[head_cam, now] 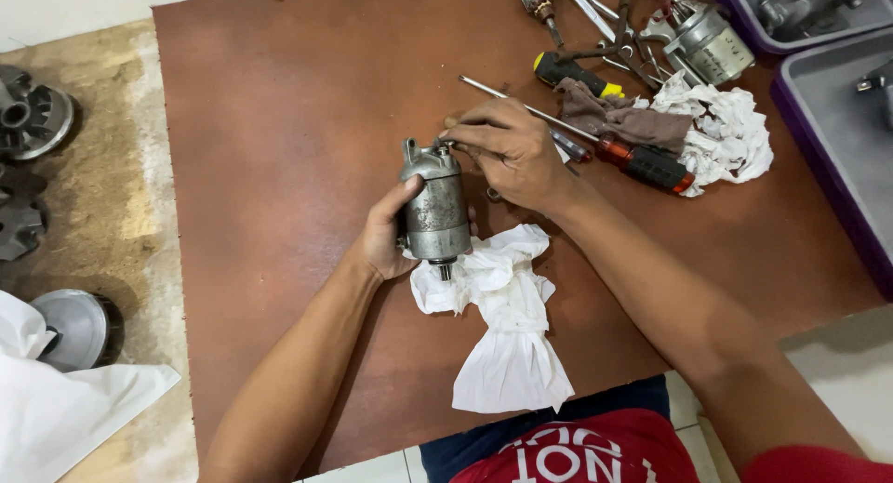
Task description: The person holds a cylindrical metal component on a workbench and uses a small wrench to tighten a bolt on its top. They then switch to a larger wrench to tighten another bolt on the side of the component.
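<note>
Brown board (279, 120) covers most of the floor, seen from above by the person working on it. At the far left, off the board, three dark metal machine parts lie on bare dusty concrete: a round finned one (33, 116) at the top, a toothed one (19, 224) below it, cut off by the edge, and a shiny dish-shaped one (74, 327) half hidden under a sheet of white paper (65, 404).

Near the middle, the left hand (383, 237) wraps its fingers around a grey metal cylinder, a small motor housing (435, 209), held upright just above the board. Its short shaft points down at a crumpled white cloth (502, 311) lying beneath it. The right hand (512, 153) rests on top of the housing with fingertips pinched together at its upper end; whatever they pinch is too small to make out.

Behind the right hand lie two screwdrivers: a long one with a red and black handle (642, 162), its shaft partly hidden by the hand, and a shorter black and yellow one (567, 74). Beside them sit a brown rag (623, 120), a second crumpled white cloth (726, 134), a cluster of pliers and loose metal tools hard to tell apart, and another silver motor body (712, 44). Two purple-rimmed grey trays (837, 111) are cut off at the right.
</note>
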